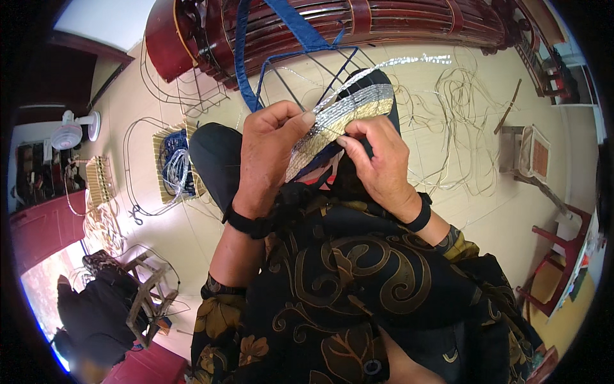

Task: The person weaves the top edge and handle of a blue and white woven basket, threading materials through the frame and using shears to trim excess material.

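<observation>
Across my lap lies a woven piece (366,106) with silver and straw-coloured bands, on a thin wire frame partly wrapped in blue ribbon (240,57). My left hand (267,150) is closed, thumb and forefinger pinching the silver edge of the weave. On the straw-coloured band, my right hand (384,160) is closed in a pinch. A thin dark line runs from its fingertips toward my left thumb; whether it is thread or a needle I cannot tell. A loose silver braid (416,61) trails from the weave toward the upper right.
Loose straw strands (460,96) cover the floor on the right. A carton (160,150) holding blue and silver material stands left of my knee, beside wire frames (128,166). Ahead is a dark red wooden bench (409,19). A person in dark clothes (102,313) is at lower left, near a wooden stool (150,288).
</observation>
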The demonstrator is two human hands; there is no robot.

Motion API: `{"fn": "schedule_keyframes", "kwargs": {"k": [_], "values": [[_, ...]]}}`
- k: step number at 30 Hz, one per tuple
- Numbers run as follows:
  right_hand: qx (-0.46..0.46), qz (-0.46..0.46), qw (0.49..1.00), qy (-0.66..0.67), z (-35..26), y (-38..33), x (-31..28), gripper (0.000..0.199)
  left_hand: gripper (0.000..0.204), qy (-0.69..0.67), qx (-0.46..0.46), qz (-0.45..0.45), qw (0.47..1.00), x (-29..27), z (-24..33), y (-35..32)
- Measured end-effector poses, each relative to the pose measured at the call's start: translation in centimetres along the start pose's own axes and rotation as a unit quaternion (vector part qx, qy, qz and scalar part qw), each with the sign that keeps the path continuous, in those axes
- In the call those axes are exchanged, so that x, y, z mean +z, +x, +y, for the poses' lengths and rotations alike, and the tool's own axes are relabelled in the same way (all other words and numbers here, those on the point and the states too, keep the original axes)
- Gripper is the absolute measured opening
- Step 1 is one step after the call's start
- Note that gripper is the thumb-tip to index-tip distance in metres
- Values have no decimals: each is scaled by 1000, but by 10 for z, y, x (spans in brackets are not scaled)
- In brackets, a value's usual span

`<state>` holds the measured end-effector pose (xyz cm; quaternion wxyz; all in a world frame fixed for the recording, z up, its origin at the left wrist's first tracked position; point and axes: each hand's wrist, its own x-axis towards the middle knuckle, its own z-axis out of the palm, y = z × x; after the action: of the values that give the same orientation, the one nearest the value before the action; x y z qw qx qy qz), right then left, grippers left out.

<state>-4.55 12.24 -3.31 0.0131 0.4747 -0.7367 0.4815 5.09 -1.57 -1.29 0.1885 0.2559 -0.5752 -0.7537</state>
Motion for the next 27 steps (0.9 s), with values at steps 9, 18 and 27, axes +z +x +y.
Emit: {"fn": "schedule_keyframes", "kwargs": {"k": [9, 18, 27], "values": [[-66, -37, 996, -40, 1, 6, -8, 9, 18, 17, 21, 46, 999, 14, -9, 1], [226, -237, 893, 309, -31, 14, -6, 9, 21, -5, 29, 71, 997, 2, -8, -3], [190, -342, 845, 364, -56, 30, -13, 14, 9, -35, 20, 131, 991, -3, 6, -14]]}}
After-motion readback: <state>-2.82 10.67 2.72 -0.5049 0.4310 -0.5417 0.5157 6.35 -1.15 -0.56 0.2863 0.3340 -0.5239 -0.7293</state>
